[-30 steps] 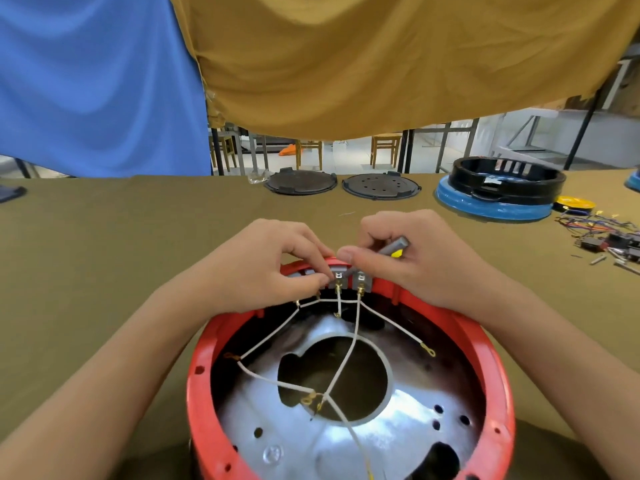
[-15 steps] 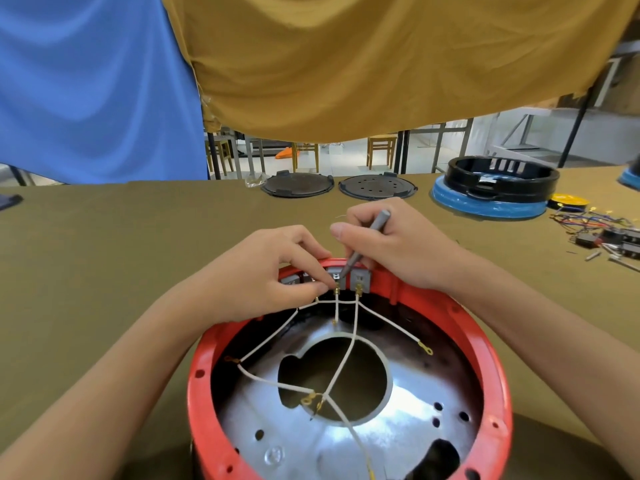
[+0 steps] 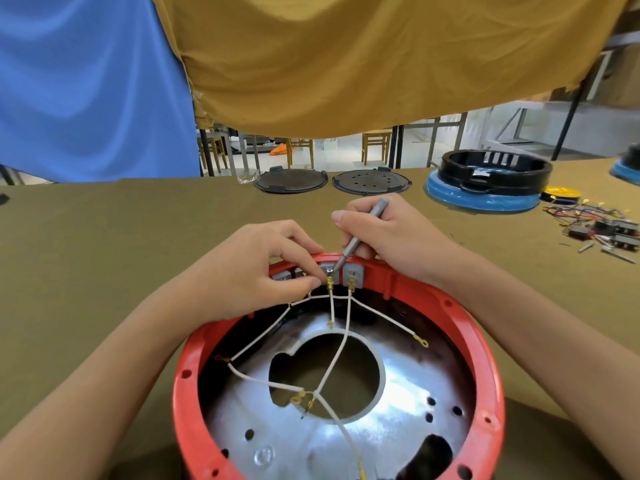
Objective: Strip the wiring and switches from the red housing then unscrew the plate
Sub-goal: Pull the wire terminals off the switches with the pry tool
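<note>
A round red housing point(image 3: 485, 362) lies open side up in front of me, with a shiny metal plate point(image 3: 408, 393) and a large central hole inside. White wires point(image 3: 332, 362) with brass terminals run from grey switch blocks point(image 3: 354, 274) on the far inner rim. My right hand point(image 3: 388, 233) holds a grey screwdriver bit point(image 3: 360, 235) like a pen, its tip on the left grey block. My left hand point(image 3: 263, 268) rests on the rim and pinches the wire terminal beside that block.
Two dark round lids point(image 3: 370, 183) lie at the table's far edge. A black ring on a blue base point(image 3: 485, 195) stands far right, beside a pile of removed coloured wires and switches point(image 3: 599, 226). Blue and mustard cloths hang behind.
My right hand turned the bit from lying flat across the fingers to pointing down, and set its tip on the grey block. The left hand stayed on the terminals.
</note>
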{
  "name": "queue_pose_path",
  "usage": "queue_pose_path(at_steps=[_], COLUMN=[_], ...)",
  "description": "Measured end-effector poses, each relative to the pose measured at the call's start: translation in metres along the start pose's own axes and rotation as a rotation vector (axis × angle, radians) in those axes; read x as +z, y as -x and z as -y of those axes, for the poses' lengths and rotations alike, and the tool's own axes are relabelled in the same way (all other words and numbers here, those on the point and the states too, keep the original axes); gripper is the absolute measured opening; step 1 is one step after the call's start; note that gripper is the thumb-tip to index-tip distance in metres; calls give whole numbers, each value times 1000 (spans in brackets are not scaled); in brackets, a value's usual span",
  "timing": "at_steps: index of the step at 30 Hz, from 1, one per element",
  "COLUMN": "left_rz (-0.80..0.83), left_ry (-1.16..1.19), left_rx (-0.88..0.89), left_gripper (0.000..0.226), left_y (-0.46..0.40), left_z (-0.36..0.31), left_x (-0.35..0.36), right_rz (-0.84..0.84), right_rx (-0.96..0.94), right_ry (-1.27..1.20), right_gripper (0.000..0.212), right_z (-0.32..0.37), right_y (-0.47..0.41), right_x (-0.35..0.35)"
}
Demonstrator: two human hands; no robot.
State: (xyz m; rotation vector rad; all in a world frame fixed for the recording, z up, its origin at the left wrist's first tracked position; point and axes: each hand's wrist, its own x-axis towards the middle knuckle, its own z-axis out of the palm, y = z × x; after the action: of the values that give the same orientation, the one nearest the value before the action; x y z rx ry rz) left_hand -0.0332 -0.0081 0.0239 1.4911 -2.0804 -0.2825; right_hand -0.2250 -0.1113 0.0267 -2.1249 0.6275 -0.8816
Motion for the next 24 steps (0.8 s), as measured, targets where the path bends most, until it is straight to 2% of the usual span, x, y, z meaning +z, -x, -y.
queue_pose_path(at_steps=[4, 11, 17, 21, 24], left_rz=[-6, -3, 0, -4, -1], left_ry=[-11, -47, -31, -27, -6], left_rx=[-1, 17, 21, 30, 15], left_gripper=[13, 13, 11, 12, 12], left_y=[0, 0, -1, -1, 0], left_z=[0, 2, 2, 3, 3], left_x=[0, 1, 1, 1, 1], right_rz=[-1, -44, -46, 35, -6], right_rx=[-9, -193, -204, -167, -170], right_ry=[8, 180, 214, 225, 165], right_gripper=[42, 47, 46, 46, 46], right_z=[2, 9, 8, 8, 5], right_y=[2, 10, 9, 8, 8], right_x=[0, 2, 1, 2, 1])
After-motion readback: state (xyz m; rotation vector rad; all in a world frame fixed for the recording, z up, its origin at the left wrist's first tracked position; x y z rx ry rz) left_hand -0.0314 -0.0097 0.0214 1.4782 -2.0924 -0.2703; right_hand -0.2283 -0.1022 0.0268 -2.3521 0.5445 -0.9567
